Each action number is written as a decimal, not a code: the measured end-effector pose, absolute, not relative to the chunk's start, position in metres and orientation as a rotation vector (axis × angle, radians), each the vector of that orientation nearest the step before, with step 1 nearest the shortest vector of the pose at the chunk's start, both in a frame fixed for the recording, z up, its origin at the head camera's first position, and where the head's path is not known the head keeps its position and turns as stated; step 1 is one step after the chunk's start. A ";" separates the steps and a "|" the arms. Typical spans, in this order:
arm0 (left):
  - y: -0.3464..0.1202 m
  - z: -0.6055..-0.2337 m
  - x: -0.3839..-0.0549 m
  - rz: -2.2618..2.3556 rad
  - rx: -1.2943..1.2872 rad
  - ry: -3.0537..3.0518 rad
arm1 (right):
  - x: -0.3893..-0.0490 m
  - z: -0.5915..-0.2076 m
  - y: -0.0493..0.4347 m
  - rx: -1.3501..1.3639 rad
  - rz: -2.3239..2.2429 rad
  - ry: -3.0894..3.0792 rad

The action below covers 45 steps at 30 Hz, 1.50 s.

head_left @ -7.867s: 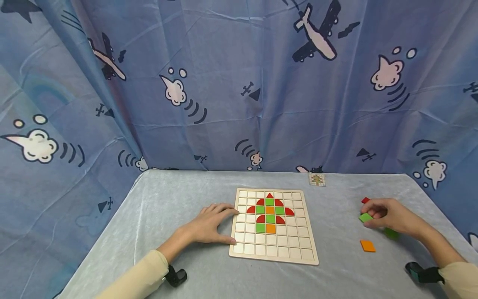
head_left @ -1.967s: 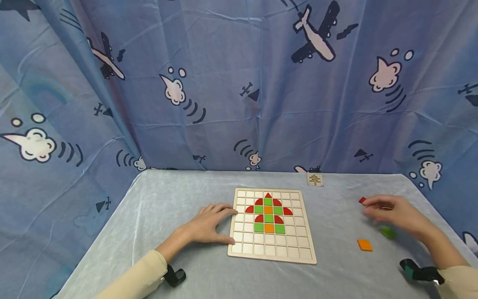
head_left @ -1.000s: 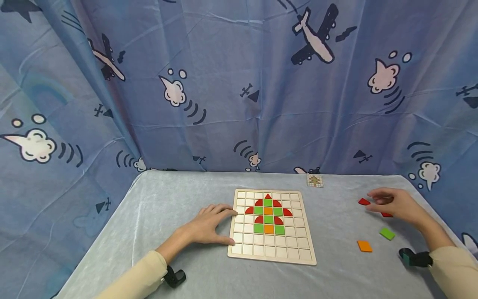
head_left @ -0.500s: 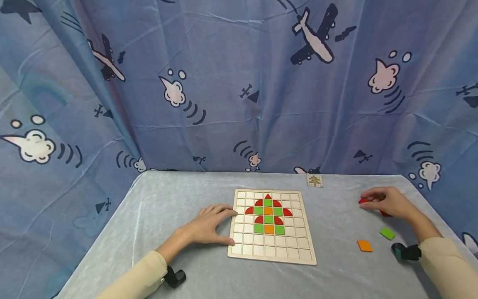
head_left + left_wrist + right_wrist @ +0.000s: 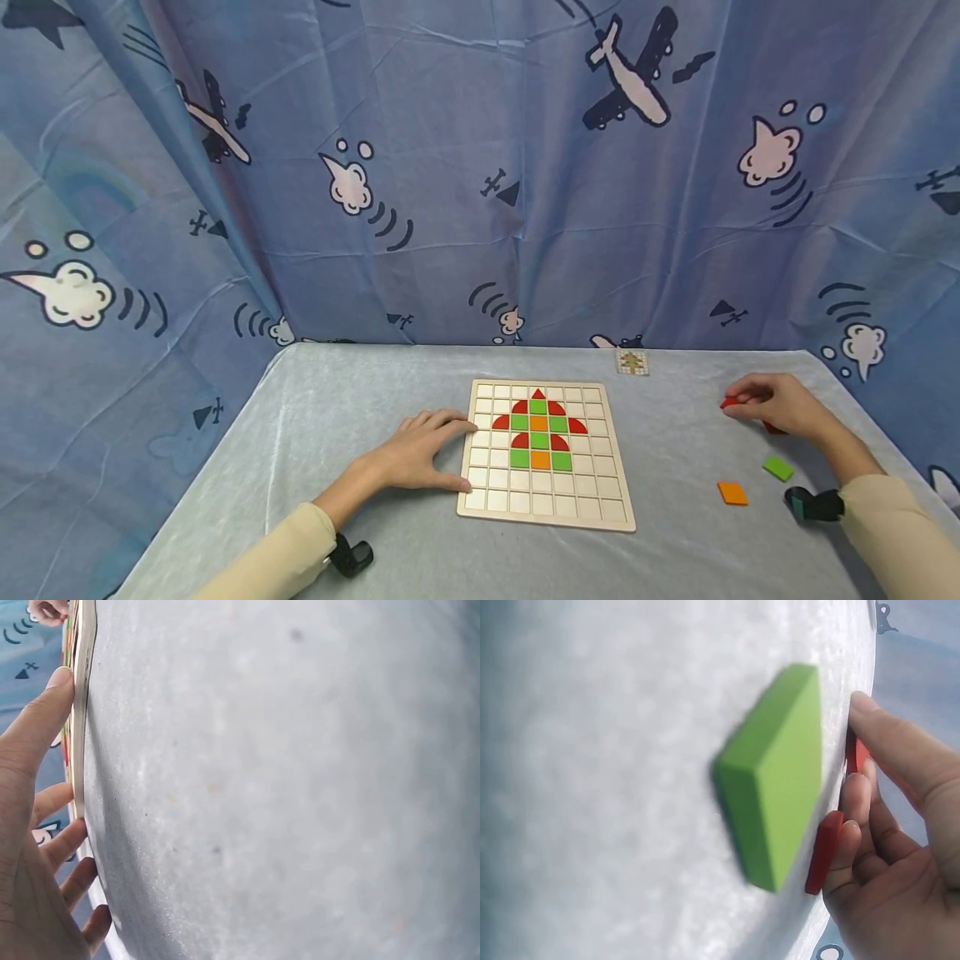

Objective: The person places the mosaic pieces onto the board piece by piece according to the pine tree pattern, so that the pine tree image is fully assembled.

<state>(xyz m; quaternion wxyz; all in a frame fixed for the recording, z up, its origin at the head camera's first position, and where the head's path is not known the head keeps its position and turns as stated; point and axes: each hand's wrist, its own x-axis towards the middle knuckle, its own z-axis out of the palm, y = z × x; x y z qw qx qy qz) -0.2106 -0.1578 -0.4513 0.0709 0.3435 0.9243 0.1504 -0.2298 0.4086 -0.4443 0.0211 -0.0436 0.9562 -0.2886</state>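
My left hand [image 5: 420, 450] rests at the left edge of a square wooden grid board [image 5: 555, 512], its thumb and fingers spread along the rim. Red, green and orange tiles on the board make a tree-like pattern, with a red triangle [image 5: 538, 394] on top. To the right, my right hand [image 5: 780, 404] pinches a small red tile [image 5: 728, 402] between thumb and fingers, low over the cloth. Another red tile [image 5: 825, 853] lies under that hand's other fingers, partly hidden. A green square tile [image 5: 778, 468] sits nearer the wrist.
An orange square tile [image 5: 732, 493] lies on the grey cloth right of the board. At the table's back edge is a small card [image 5: 632, 362] with a tree pattern on a grid. A blue patterned curtain [image 5: 420, 183] hangs behind the table.
A green tile from the right hand has joined the board's lowest filled row, right of the orange one. The right hand has since returned to the right and taken hold of a red tile.
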 end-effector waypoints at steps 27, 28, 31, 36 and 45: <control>-0.158 -0.454 -0.211 0.458 1.039 2.781 | -0.207 -0.432 0.407 -0.146 -1.021 2.915; -0.158 -0.454 -0.211 0.457 1.038 2.782 | -0.205 -0.432 0.406 -0.148 -1.034 2.913; -0.158 -0.454 -0.211 0.460 1.043 2.782 | -0.201 -0.432 0.401 -0.203 -1.065 2.920; -0.158 -0.454 -0.211 0.461 1.049 2.780 | -0.197 -0.433 0.390 -0.263 -1.111 2.917; -0.158 -0.453 -0.210 0.473 1.042 2.775 | -0.192 -0.428 0.362 -0.319 -1.131 2.887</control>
